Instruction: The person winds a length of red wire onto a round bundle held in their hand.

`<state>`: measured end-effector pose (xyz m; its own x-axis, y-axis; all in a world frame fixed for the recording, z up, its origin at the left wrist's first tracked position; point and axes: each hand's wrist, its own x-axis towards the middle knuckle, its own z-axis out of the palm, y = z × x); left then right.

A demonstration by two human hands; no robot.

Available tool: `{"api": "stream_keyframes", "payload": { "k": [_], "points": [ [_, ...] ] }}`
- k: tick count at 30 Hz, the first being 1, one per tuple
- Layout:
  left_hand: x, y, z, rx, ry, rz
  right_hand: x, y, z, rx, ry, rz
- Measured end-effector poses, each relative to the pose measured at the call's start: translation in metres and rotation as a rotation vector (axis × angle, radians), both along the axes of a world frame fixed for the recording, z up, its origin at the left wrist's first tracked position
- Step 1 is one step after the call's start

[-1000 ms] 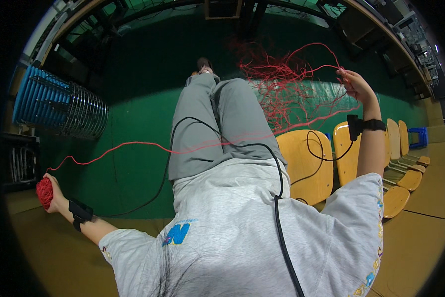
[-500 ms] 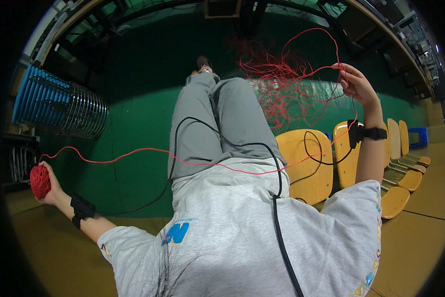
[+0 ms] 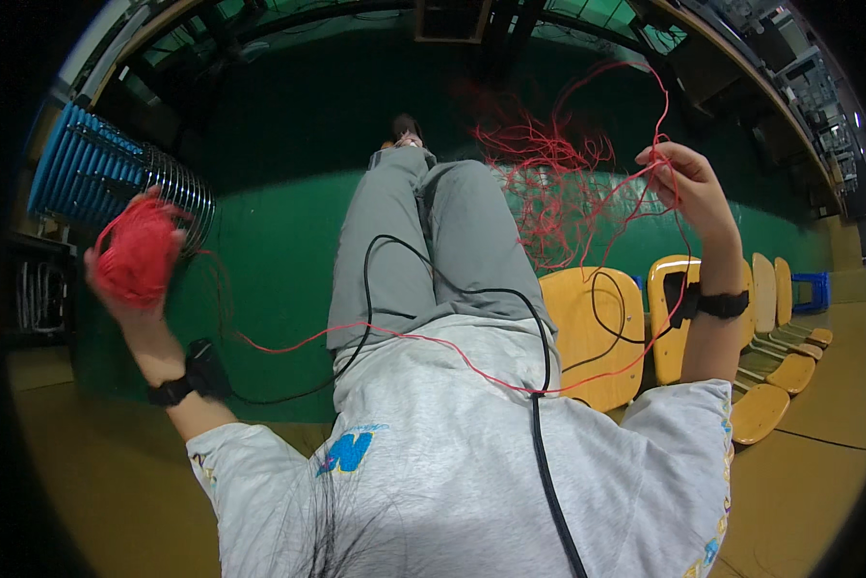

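Note:
My left hand is wrapped round a ball of red yarn, raised at the left and slightly blurred. From the ball a red strand sags across my lap and shirt, then climbs to my right hand. The fingers of that hand pinch the strand near a small knotted bunch at the fingertips. Beyond it, a loose tangle of red yarn spreads over the green floor, joined to the right hand by several strands. A loop of yarn arches above the right fingers.
Black cables run from both wrist straps over my legs and chest. Wooden chairs stand close on the right, under my right arm. A stack of blue stools with metal legs is at the left. Desks line the far side.
My left hand with the yarn ball has swung up and inward, and the strand from it hangs lower over my lap. My right hand has stayed nearly in place.

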<state>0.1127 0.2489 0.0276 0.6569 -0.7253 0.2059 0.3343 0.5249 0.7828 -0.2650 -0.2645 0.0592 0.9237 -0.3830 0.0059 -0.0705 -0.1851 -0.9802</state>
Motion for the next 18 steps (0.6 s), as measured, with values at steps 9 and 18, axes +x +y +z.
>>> {"api": "stream_keyframes", "payload": {
  "k": [9,18],
  "points": [
    [-0.112,-0.200,0.027,0.186,-0.444,-0.614,0.027,0.054,0.003,-0.103,0.011,0.066],
    [-0.169,-0.275,0.001,0.286,-0.411,-0.966,0.054,0.076,-0.007,-0.197,-0.036,-0.092]
  ]
}}
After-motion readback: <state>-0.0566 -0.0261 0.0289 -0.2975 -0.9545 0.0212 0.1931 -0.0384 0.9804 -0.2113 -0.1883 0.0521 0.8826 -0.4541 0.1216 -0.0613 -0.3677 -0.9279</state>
